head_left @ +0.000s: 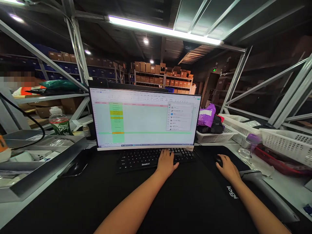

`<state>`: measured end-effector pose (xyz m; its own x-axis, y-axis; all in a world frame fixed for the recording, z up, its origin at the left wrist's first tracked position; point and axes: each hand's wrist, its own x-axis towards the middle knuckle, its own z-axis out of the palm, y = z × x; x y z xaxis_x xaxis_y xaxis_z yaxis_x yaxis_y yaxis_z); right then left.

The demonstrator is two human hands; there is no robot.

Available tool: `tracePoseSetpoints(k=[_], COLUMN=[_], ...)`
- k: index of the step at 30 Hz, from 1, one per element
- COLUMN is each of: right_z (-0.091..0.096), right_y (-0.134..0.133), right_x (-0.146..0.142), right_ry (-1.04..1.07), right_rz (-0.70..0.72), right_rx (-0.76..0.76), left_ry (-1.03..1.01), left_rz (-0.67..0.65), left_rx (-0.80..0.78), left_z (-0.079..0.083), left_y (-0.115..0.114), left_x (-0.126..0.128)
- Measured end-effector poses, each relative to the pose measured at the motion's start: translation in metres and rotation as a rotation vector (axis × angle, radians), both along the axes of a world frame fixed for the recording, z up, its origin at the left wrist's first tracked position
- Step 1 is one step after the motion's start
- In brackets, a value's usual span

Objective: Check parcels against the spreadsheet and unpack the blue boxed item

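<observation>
My left hand [167, 162] rests on the right part of a black keyboard [138, 158], fingers stretched over the keys and thumb out to the side. Under the fingers of my right hand [227, 167] is a black computer mouse [218, 160], mostly covered by the hand. Behind the keyboard stands a monitor [146, 120] showing a spreadsheet with a green column, a highlighted row and a pop-up list at the right. A grey handheld scanner [270, 191] lies beside my right forearm.
A black desk mat [73, 201] covers the desk. At the left are a grey tray [44, 169] of small items, a green-labelled bottle [59, 122] and a phone-like black object [74, 167]. White baskets [216, 137] and a purple package [207, 115] stand at the right. Boxed shelves lie beyond.
</observation>
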<state>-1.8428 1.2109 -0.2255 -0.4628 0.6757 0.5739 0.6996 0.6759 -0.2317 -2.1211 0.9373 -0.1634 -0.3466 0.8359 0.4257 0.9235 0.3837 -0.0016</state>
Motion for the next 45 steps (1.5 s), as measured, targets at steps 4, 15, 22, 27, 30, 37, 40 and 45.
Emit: tracePoseSetpoints(k=[4,15,22,27,30,37,40,45], right_z=[-0.004,-0.007,-0.003,-0.001,0.001,0.003,0.003,0.003], right_y=[0.003,0.003,0.000,-0.002,-0.005,-0.008,-0.007,-0.006], right_x=[0.001,0.002,0.002,0.003,0.003,0.002,0.002,0.002], right_ry=[0.021,0.026,0.026,0.014,0.003,-0.019,-0.004,0.016], right_rz=[0.009,-0.004,-0.008,-0.021,-0.013,-0.030,-0.018,-0.017], right_rx=[0.013,0.008,-0.020,-0.002,-0.002,-0.013,-0.017,-0.027], left_ry=[0.017,-0.007,-0.028,-0.036,-0.036,-0.021,-0.017,-0.021], left_rz=[0.003,0.058,0.078,0.071,0.070,0.075,0.074,0.067], left_rx=[0.021,-0.038,-0.071,-0.064,-0.061,-0.063,-0.060,-0.062], left_z=[-0.001,0.004,0.005,0.004,0.004,0.003,0.003,0.001], left_y=[0.000,-0.003,-0.002,-0.001,-0.001,-0.001,-0.001,0.000], left_x=[0.000,0.003,0.003,0.003,0.003,0.002,0.002,0.001])
